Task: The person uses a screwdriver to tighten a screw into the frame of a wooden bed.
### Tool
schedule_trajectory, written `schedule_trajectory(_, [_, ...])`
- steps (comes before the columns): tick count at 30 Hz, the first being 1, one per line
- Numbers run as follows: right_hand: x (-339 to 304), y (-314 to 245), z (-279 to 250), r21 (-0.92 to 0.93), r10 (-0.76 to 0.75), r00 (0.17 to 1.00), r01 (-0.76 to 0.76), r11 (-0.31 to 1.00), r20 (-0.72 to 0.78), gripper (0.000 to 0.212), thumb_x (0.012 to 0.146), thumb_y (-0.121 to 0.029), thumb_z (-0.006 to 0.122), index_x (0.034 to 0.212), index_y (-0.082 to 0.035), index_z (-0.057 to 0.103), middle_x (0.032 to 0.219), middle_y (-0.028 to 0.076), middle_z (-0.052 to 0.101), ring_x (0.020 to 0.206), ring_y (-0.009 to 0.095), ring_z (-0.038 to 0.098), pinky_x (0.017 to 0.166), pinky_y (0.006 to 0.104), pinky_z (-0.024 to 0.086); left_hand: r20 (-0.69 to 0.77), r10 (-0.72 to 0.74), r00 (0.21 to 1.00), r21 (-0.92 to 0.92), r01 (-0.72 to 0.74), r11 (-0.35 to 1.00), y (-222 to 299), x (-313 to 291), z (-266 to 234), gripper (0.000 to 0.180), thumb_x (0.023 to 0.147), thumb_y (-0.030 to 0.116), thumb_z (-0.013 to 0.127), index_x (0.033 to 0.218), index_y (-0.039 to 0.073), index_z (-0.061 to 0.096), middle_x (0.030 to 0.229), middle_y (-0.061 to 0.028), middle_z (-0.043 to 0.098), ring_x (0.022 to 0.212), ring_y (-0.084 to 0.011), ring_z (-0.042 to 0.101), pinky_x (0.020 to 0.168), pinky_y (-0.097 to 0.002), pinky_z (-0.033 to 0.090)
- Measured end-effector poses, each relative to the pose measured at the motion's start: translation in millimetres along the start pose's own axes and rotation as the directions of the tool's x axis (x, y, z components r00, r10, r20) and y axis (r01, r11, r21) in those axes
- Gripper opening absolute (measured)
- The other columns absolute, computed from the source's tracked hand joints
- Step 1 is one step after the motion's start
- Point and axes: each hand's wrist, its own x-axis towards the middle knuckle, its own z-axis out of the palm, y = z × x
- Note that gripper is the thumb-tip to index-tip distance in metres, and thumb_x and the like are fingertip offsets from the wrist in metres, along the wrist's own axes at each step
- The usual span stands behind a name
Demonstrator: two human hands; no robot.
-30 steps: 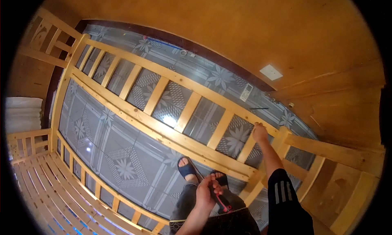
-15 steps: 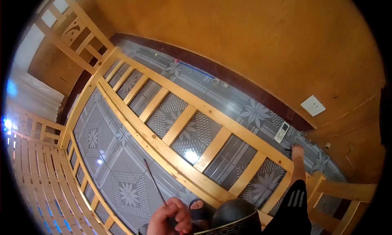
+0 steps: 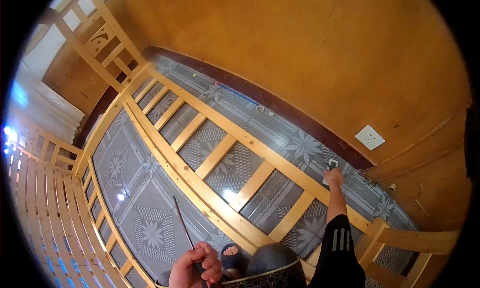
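My left hand [image 3: 195, 267], low in the picture, is closed around the dark handle of a screwdriver [image 3: 181, 218]. The screwdriver's long thin shaft points up and away over the floor. My right arm reaches across the side of a pale wooden bed frame [image 3: 250, 185] to the tiled floor beyond it. There my right hand [image 3: 334, 177] is closed over a white remote control [image 3: 334, 163]. Its white end shows past my fingers, and the rest is covered.
A wooden headboard [image 3: 102, 38] stands at the far left, and a slatted wooden panel [image 3: 47, 213] at the left. The orange-brown wall [image 3: 280, 53] carries a white socket [image 3: 370, 137]. A blue stick [image 3: 237, 92] and a roll of tape [image 3: 259, 109] lie along it. My slippered foot [image 3: 231, 251] is inside the frame.
My right hand has moved forward and left from beside the remote control onto it. My left hand keeps the screwdriver, with more of its handle showing. The view has shifted slightly.
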Motion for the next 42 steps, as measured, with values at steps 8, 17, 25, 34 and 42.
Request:
schedule_trajectory(8, [3.2, -14.7, -2.6, 0.556, -0.188, 0.976, 0.215, 0.803, -0.106, 0.036, 0.077, -0.038, 0.056, 0.09, -0.004, 0.055, 0.081, 0.014, 0.062, 0.067, 0.027, 0.06, 0.051, 0.0405, 0.045, 0.066, -0.042, 0.997, -0.095, 0.048, 0.994, -0.5, 4.5, 35.5, 0.015, 0.086, 0.016, 0.046, 0.088, 0.003, 0.052, 0.064, -0.0016, 0.04, 0.051, -0.0122, 0.037, 0.05, -0.0278, 0.036])
schedule_trajectory(17, [-118.5, -130.9, -68.7, 0.763, -0.64, 0.559, -0.643, 0.065, 0.526, 0.034, 0.085, -0.043, 0.05, 0.105, -0.016, 0.056, 0.08, -0.002, 0.06, 0.062, 0.013, 0.056, 0.037, 0.0276, 0.03, 0.16, -0.03, 0.987, -0.002, 0.031, 1.0, 36.0, 16.8, 30.0, 0.01, 0.085, 0.017, 0.05, 0.086, 0.007, 0.05, 0.062, 0.0012, 0.038, 0.051, -0.0118, 0.037, 0.049, -0.0277, 0.035])
schedule_trajectory(25, [-183.4, -301.1, -254.7, 0.734, -0.831, 0.474, 0.668, 0.125, -0.29, 0.048, 0.082, -0.026, 0.063, 0.123, -0.005, 0.05, 0.097, 0.006, 0.059, 0.08, 0.019, 0.057, 0.069, 0.0316, 0.047, 0.192, -0.004, 0.981, -0.052, 0.014, 0.999, 83.0, 103.6, 6.5, 0.009, 0.084, 0.016, 0.05, 0.081, 0.008, 0.048, 0.059, -0.0007, 0.04, 0.049, -0.0138, 0.037, 0.05, -0.03, 0.035])
schedule_trajectory(34, [-218.5, -500.3, -546.7, -0.704, -0.714, -0.333, 0.64, 0.309, -0.616, 0.064, 0.068, -0.006, 0.068, 0.128, -0.021, 0.049, 0.095, 0.011, 0.054, 0.08, 0.029, 0.057, 0.066, 0.0384, 0.049, 0.097, -0.178, 0.979, -0.172, 0.192, 0.966, 90.3, 175.4, 11.2, 0.008, 0.082, 0.013, 0.05, 0.077, 0.008, 0.046, 0.06, -0.0006, 0.038, 0.049, -0.014, 0.035, 0.05, -0.0303, 0.035])
schedule_trajectory(42, [-184.4, -599.4, -682.5, -0.695, -0.769, 0.057, 0.389, 0.604, -0.637, 0.047, 0.081, -0.04, 0.06, 0.123, -0.02, 0.054, 0.094, 0.013, 0.06, 0.09, 0.031, 0.061, 0.078, 0.0417, 0.049, -0.124, -0.281, 0.952, -0.271, 0.24, 0.932, 66.9, 179.0, -20.0, 0.008, 0.081, 0.014, 0.05, 0.077, 0.008, 0.047, 0.055, -0.0007, 0.036, 0.047, -0.0152, 0.037, 0.048, -0.0312, 0.037])
